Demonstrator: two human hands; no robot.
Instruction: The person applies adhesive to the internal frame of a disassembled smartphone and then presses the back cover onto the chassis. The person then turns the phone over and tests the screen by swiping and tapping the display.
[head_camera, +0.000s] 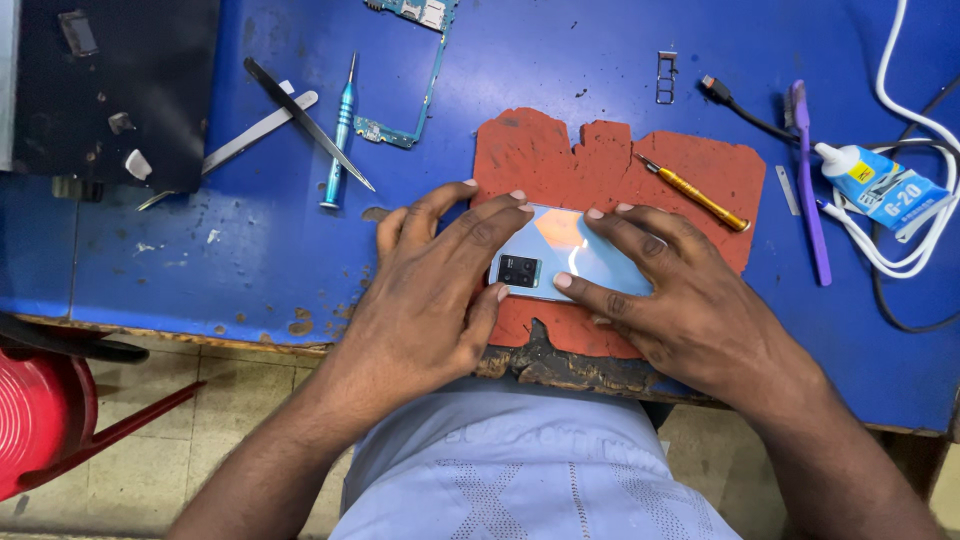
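Head view shows a phone lying back up on a worn red mat at the near edge of the blue surface. Left hand and right hand both press down on it with spread fingers, neither closed around it. Just beyond lie a yellow screwdriver, a teal screwdriver, tweezers, a circuit board and a glue tube.

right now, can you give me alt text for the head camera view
Both hands, the left hand and right hand, press down on a pale blue phone lying back-up on a worn red mat on a blue workbench. A yellow screwdriver, tweezers, a circuit board and a glue tube lie around it.
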